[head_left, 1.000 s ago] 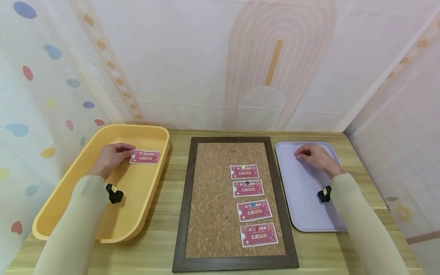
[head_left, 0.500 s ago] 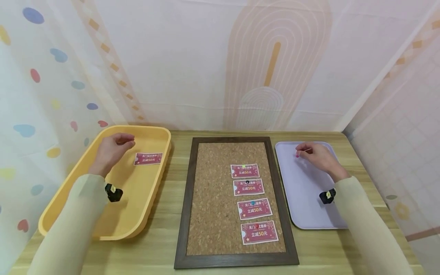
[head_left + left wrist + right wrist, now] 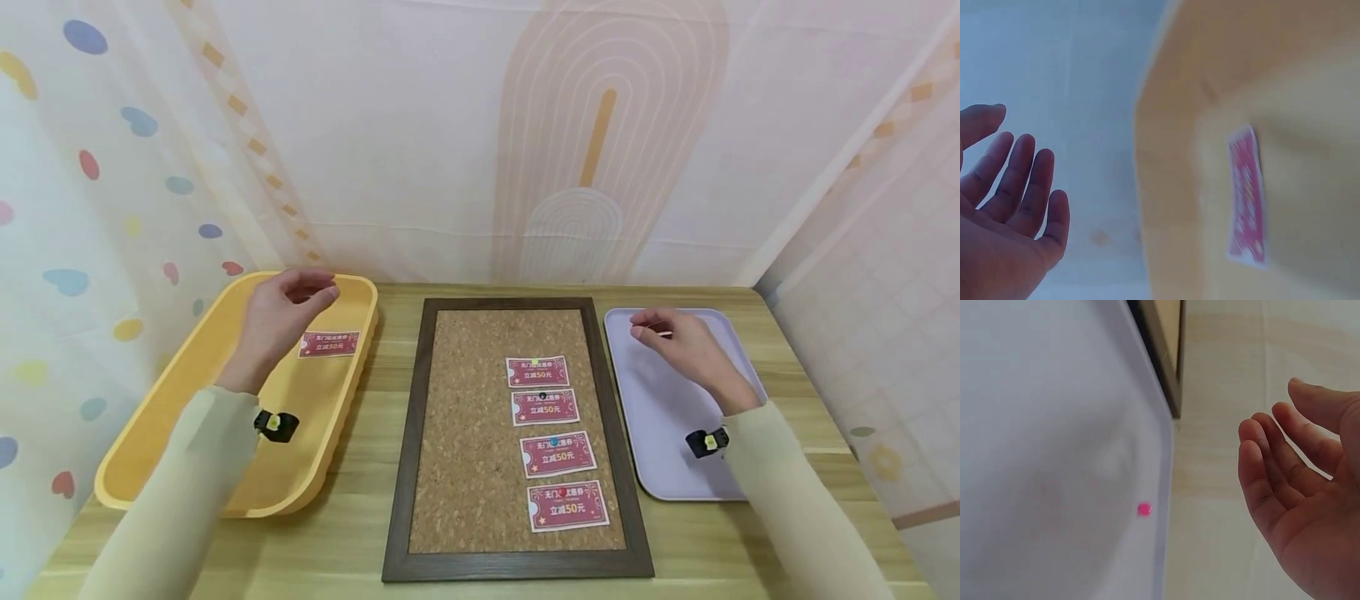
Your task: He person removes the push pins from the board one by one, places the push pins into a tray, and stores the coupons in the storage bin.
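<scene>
Left hand [image 3: 281, 321] was held raised above the far part of the yellow basin [image 3: 307, 387], fingers spread loosely, thumb kept apart; released. One pink coupon [image 3: 328, 344] was seen lying flat inside the basin, near its right wall, untouched. Right hand [image 3: 688, 346] was held over the far left part of the lilac tray [image 3: 660, 425], fingers slightly bent, thumb kept apart; also released. Small pink pin [image 3: 1144, 509] was seen on the tray near its edge in the right wrist view, apart from the fingers; in the head view it was hidden, likely by the hand. Both forearms were extended forward in pale sleeves [image 3: 798, 492]. Cork board [image 3: 468, 433] was placed between basin and tray on the wooden worktop [image 3: 352, 533]. Four pinned coupons [image 3: 557, 411] were lined up down its right side: yellow pin [image 3: 535, 362] farthest, then black [image 3: 543, 396], blue [image 3: 554, 442], red [image 3: 563, 492] nearest.
</scene>
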Demonstrator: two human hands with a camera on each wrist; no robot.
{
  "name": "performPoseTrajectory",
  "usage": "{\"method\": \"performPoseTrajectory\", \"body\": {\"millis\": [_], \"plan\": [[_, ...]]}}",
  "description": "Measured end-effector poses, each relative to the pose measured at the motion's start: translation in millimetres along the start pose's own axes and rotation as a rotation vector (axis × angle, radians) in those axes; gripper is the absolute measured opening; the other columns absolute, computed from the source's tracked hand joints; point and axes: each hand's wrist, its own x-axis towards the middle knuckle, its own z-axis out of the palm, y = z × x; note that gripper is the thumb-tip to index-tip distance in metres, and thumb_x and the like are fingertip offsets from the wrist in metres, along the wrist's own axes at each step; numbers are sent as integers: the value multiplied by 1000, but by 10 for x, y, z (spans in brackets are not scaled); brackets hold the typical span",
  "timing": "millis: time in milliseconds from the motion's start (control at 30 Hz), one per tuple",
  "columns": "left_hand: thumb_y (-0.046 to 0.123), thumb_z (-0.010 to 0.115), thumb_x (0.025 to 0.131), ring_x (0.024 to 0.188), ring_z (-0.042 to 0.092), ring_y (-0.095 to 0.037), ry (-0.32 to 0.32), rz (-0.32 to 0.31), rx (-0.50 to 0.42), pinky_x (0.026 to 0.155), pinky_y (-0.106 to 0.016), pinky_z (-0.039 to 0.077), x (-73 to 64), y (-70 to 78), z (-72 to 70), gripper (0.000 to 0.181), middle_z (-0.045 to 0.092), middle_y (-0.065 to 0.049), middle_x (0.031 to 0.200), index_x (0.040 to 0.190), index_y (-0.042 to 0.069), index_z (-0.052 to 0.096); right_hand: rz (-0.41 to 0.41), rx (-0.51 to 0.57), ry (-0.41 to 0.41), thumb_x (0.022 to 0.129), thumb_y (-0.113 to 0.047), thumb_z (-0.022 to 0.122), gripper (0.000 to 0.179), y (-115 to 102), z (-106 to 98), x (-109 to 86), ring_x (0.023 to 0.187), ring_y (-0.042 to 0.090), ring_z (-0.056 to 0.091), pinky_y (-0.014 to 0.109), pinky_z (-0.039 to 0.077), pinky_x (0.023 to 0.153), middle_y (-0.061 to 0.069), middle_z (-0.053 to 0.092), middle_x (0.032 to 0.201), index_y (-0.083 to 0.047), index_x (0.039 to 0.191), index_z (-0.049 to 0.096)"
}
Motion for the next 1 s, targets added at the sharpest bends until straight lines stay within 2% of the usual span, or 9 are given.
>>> {"method": "performPoseTrajectory", "body": {"millis": [133,267,500,767,900,1000], "plan": [[28,69,101,96,62,-9,-23,43,-40,82,-13,47,-57,219,113,37,70,-14,116,125,0,69,-12,22,34,103,-19,66,28,-110,57,-5,104,35,68,50,54,89,19,72,112,3,120,69],[26,69,101,102,64,-19,-61,67,-84,85,-14,48,-94,399,253,35,70,-14,118,125,0,69,-18,41,66,102,-17,67,24,-190,115,-1,99,31,69,46,54,89,17,73,110,1,117,71],[23,70,100,104,66,-22,-120,99,-169,85,-21,51,-164,619,534,30,72,-13,116,121,2,71,-52,69,88,102,-14,68,19,-312,218,14,96,26,68,38,55,86,14,74,107,-1,113,72],[19,72,98,105,67,-23,-211,98,-235,89,-32,53,-260,783,858,28,72,-10,119,123,7,71,-49,94,45,102,-15,67,20,-450,337,42,89,24,64,33,52,77,12,73,104,-1,115,72],[18,72,98,107,67,-24,-268,97,-257,92,-41,54,-277,809,991,29,72,-9,121,126,8,69,-49,110,30,101,-13,68,19,-509,388,61,85,23,60,31,50,72,11,72,102,-1,115,72],[15,71,98,107,68,-27,-308,99,-282,91,-45,55,-282,819,1084,30,71,-13,122,127,5,68,-51,117,12,101,-14,68,18,-537,426,80,84,21,60,31,49,71,10,72,101,-2,114,72]]}}
